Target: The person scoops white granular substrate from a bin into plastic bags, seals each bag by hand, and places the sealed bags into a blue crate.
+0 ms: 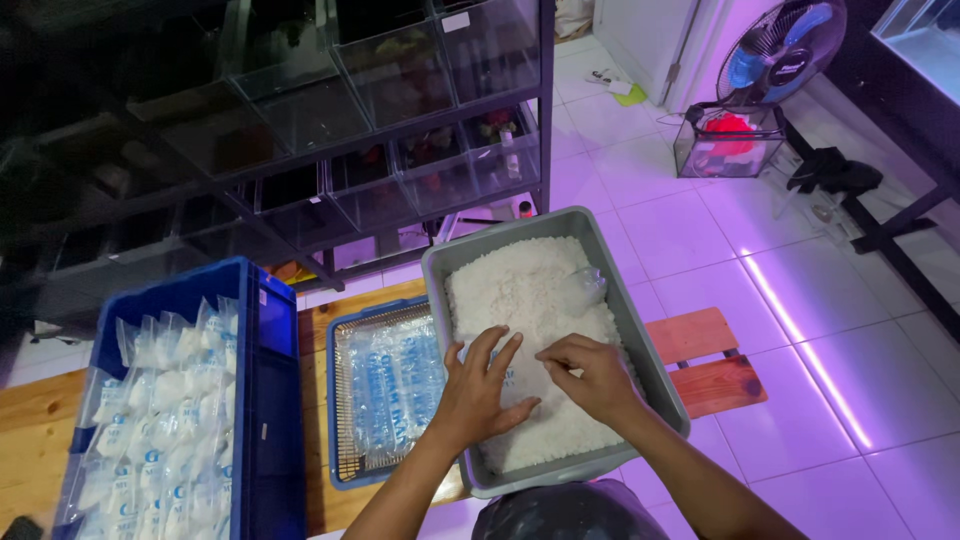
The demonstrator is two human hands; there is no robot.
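A tub [640, 330] stands on the worktop [35, 420], filled with grains [520, 290]. A scoop [583, 288] lies in the grains toward the far side. Both hands rest on the grains at the near end, left hand [480, 395] just beside right hand [592, 378], a small bag [522, 378] between them. Left of the tub sits a tray [345, 325] holding flat bags [395, 385]. Further left stands a crate [270, 400] packed with upright filled bags [165, 400]. Behind the worktop rises a rack of tanks [400, 90]. On the floor to the far right stands a fan [782, 45], a small tank [725, 140] before it.
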